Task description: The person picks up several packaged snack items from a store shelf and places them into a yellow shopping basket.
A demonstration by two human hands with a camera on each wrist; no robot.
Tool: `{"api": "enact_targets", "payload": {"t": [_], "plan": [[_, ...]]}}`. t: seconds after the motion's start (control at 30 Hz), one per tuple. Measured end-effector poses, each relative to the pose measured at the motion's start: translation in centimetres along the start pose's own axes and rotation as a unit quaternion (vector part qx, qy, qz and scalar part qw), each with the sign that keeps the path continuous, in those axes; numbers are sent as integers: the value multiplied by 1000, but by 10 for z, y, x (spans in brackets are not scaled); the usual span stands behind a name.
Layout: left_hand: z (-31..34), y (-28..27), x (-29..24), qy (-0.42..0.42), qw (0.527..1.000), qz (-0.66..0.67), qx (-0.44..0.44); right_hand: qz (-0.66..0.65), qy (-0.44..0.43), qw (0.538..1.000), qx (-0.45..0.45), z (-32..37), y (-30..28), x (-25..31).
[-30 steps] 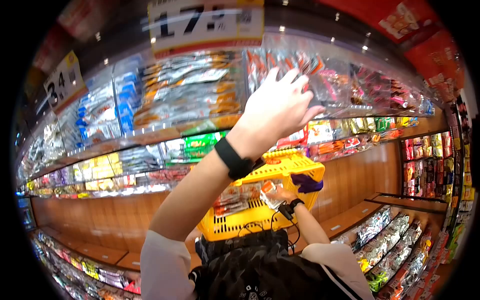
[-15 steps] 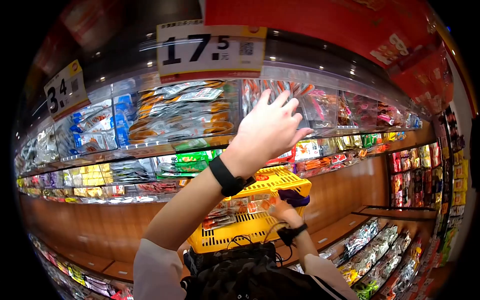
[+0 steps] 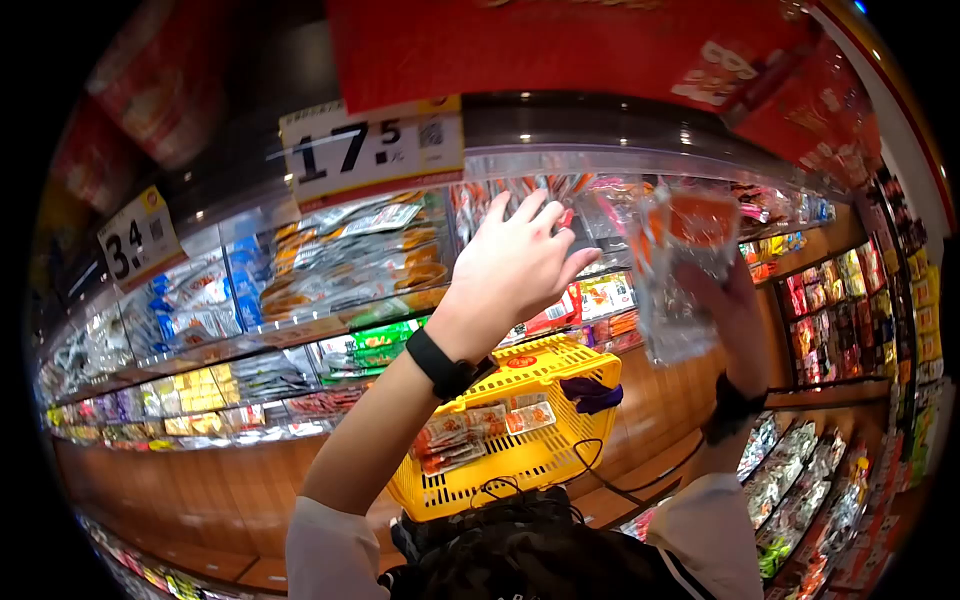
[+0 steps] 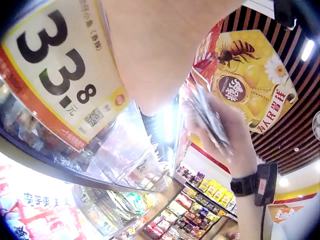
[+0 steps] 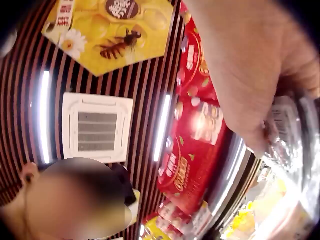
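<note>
My left hand (image 3: 515,260) reaches up to a clear shelf bin, its fingers spread over upright orange-and-silver snack packets (image 3: 475,205). To the right, my right hand (image 3: 735,300) is raised in front of the shelf and grips clear plastic snack packets (image 3: 690,235) with orange contents. The left wrist view shows that right hand (image 4: 232,130) from the side, with the packets edge-on. Shiny clear wrap (image 5: 290,130) shows under the fingers in the right wrist view. Below both hands is a yellow shopping basket (image 3: 450,497) with several orange snack packets (image 3: 460,435) inside.
A purple cloth (image 3: 592,394) hangs at the basket's right side. Price cards (image 3: 375,150) stick out above the bins, under a red display box (image 3: 560,50). A dark cable (image 3: 640,490) trails from the right wrist. Lower shelves hold more packets.
My right hand has left the basket, where a packet it held now lies, and risen to the right with clear packets in its grip. My left hand stays at the same bin.
</note>
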State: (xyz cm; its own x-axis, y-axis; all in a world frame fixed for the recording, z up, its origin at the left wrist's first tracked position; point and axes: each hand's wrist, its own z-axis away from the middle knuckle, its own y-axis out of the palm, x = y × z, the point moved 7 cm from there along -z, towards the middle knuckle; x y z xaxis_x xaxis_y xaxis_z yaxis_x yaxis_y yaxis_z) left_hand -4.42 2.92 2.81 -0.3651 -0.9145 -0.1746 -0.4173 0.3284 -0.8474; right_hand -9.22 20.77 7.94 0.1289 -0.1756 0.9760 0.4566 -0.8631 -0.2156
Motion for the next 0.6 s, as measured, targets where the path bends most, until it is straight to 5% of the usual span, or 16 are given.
{"api": "enact_targets", "payload": {"t": [0.03, 0.1, 0.23, 0.3, 0.37, 0.4, 0.43, 0.47, 0.5, 0.57, 0.6], "plan": [[0, -1, -2, 12, 1000, -4, -1, 0, -51, 998, 32, -17, 14, 6], [-1, -3, 0, -3, 999, 33, -21, 262, -205, 943, 24, -41, 35, 10], [-2, -8, -1, 3, 998, -2, -58, 98, -167, 980, 38, -67, 37, -14], [-4, -8, -3, 2, 1000, -7, -24, -69, -58, 996, 20, -77, 28, -32], [-5, -8, -3, 11, 1000, -4, -25, -38, -93, 994, -34, -82, 23, -30], [-6, -8, -4, 16, 1000, -5, -26, 87, -77, 990, -74, -86, 21, -22], [-6, -8, -4, 14, 999, -3, -31, 210, -58, 969, -113, -87, 20, -13], [-6, -8, -4, 11, 999, 1, -34, 295, -132, 933, -162, -83, 26, 9], [-7, -8, -5, 14, 999, 2, -33, 367, -303, 849, -229, -96, 28, 5], [-6, -8, -4, 1, 999, 15, -33, 538, -319, 778, -61, -105, 47, -4], [-6, -7, -3, 4, 999, 12, -31, 526, -98, 845, 24, -114, 46, -14]]}}
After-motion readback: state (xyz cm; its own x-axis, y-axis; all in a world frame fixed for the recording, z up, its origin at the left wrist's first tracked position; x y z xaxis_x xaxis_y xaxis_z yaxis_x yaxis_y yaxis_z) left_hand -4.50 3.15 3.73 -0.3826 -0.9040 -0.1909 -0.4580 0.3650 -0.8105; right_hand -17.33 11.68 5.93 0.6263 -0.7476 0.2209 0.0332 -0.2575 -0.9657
